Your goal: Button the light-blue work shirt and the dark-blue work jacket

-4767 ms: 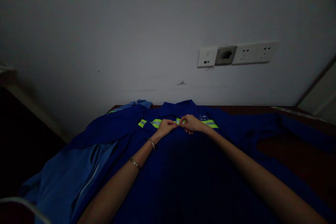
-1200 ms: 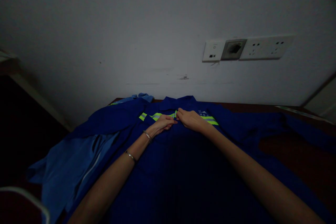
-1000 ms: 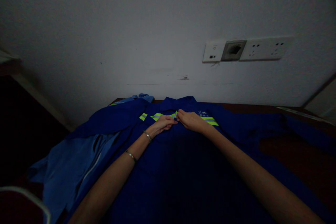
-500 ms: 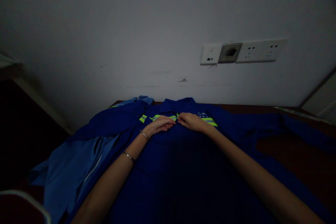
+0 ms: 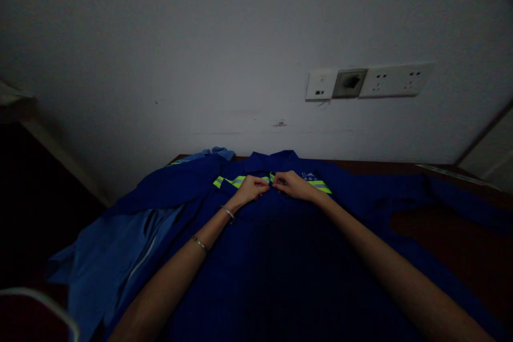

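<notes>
A dark blue work shirt (image 5: 280, 262) with a yellow-green reflective band (image 5: 236, 181) lies spread front-up on a dark wooden table (image 5: 452, 246), collar toward the wall. My left hand (image 5: 250, 190) and my right hand (image 5: 294, 186) meet at the shirt's centre front just below the collar. Both have fingers curled and pinch the fabric edges at the placket. Whatever small part lies between the fingertips is hidden. Two thin bracelets sit on my left forearm.
A lighter blue garment (image 5: 108, 256) lies crumpled at the table's left. The white wall stands right behind the table, with a strip of sockets (image 5: 368, 83) up on the right. A pale curved rim (image 5: 44, 307) shows at the bottom left corner.
Both hands stay at the shirt's centre front below the collar, with only small finger shifts; the left hand's fingers are more curled now. The camera view has drifted slightly.
</notes>
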